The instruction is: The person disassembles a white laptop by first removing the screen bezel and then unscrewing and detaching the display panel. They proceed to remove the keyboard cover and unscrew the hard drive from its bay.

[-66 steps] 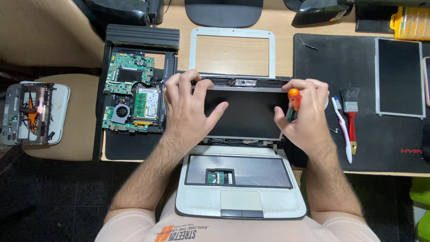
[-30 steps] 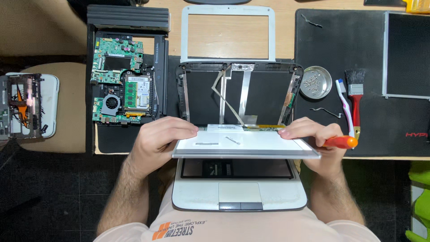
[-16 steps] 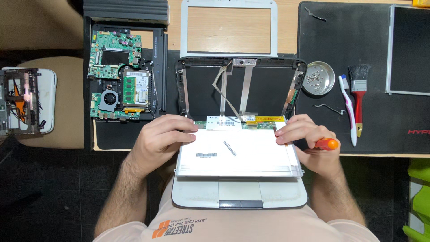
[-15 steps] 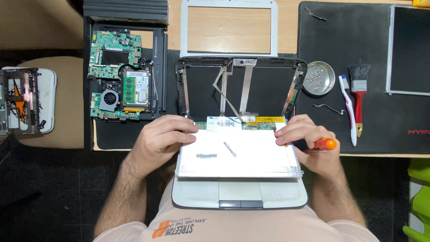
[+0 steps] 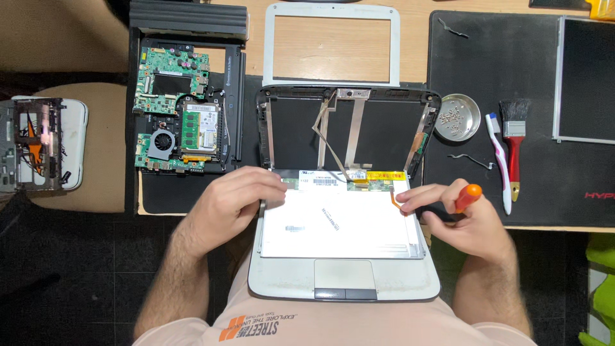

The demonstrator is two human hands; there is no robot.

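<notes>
A small white laptop (image 5: pixel 346 282) lies open in front of me. Its screen panel (image 5: pixel 339 221) rests face down over the keyboard, silver back upward, still joined by ribbon cables (image 5: pixel 333 138) to the black lid shell (image 5: pixel 349 128). My left hand (image 5: pixel 234 202) rests fingers-down on the panel's top left corner. My right hand (image 5: pixel 464 221) holds an orange-handled screwdriver (image 5: pixel 466 197) in the palm while its fingers touch the panel's top right corner.
A bare green motherboard in a black case (image 5: pixel 176 122) lies at the left. A white screen bezel (image 5: pixel 331 41) sits behind the lid. On the black mat (image 5: pixel 544 96) are a screw dish (image 5: pixel 457 116), toothbrush (image 5: pixel 498 160), paintbrush (image 5: pixel 513 144) and another panel (image 5: pixel 586 80).
The screen panel has been tipped out of the lid and laid face down on the keyboard. Both hands moved from the lid's top edge to the panel's upper corners.
</notes>
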